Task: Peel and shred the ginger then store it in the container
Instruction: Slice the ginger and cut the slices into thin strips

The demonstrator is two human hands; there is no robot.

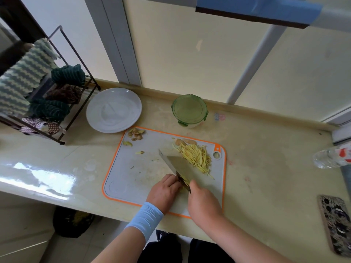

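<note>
While the knife point(176, 165) is gripped in the right hand point(204, 205), whose fingers are wrapped fully round the handle so that the handle itself is hidden, a small yellow ginger piece point(185, 181) is held down on the cutting board point(133, 177) by the left hand point(165, 192). The left fingers are curled over the piece, with the knuckles set against the flat of the blade. Most of the piece is covered, and only a sliver is seen between the two hands. The broad blade is angled away from the person, towards the far left of the board. Shredded ginger point(195, 157) is heaped in a loose pile of thin strips at the far right of the board, just beside the blade. Ginger peelings point(135, 134) are gathered at the far left corner. A round container point(189, 111), covered by a green lid, is placed on the counter point(266, 168) beyond the board, apart from it. A white plate point(114, 110) is set to its left, beside a wire rack point(62, 142) hung with cloths point(22, 80). A plastic bottle point(330, 157) and a phone point(336, 224) are laid at the right of the counter.
</note>
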